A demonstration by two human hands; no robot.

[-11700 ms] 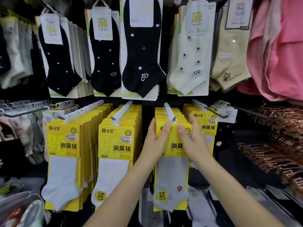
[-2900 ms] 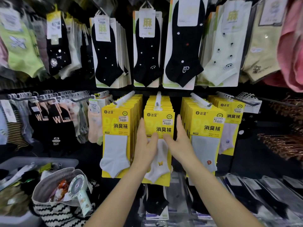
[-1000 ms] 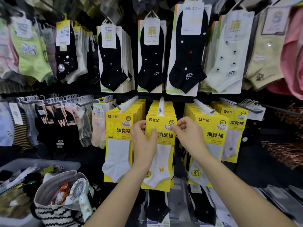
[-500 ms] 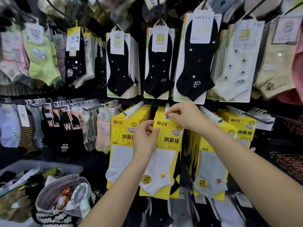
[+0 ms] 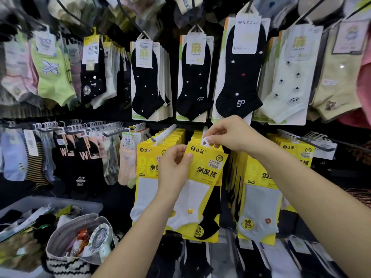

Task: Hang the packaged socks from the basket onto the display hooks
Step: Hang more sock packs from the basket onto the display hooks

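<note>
Item: yellow sock pack (image 5: 204, 169), frame centre, tilted at the white hook (image 5: 205, 137) tip; left hand (image 5: 174, 167) fingers pinch its upper edge, right hand (image 5: 230, 135) fingers pinch its hanging hole; risk: hole misses tip, pack likely drops.

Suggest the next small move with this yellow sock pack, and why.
Probably push the tilted yellow sock pack back along the white hook: the right hand pinches its top at the hook's tip, the left hand grips its left edge.
</note>
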